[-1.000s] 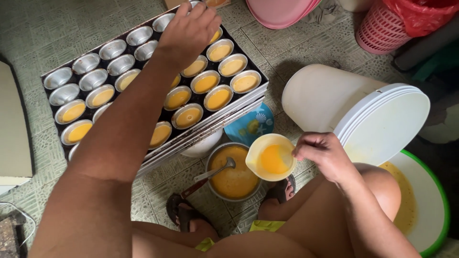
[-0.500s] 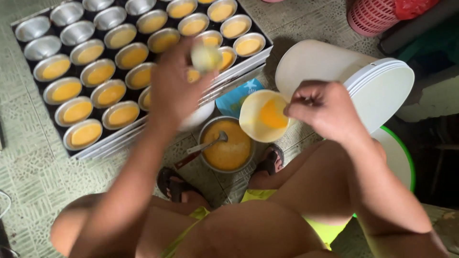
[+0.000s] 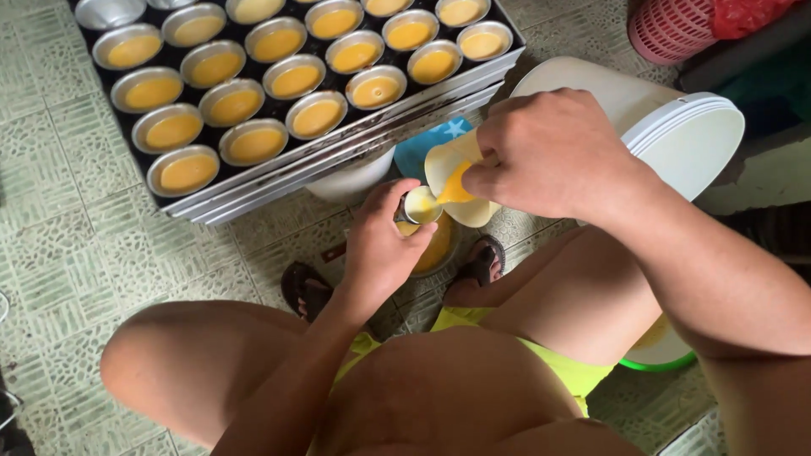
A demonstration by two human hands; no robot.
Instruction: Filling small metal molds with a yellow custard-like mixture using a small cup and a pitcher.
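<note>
Resting in left fingers [image 3: 397, 203], small tin [image 3: 420, 205] (under tilted cup [image 3: 452, 173]).

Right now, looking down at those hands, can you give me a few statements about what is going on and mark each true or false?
1. The right hand tips a pale cup of orange liquid. True.
2. The left hand holds a small round tin under the pour. True.
3. The left hand rests on the tray. False: it is in front of the tray, holding the small tin.
4. Every tin in the tray is empty. False: most hold yellow-orange liquid.
5. A white bucket lies on its side behind the right hand. True.
</note>
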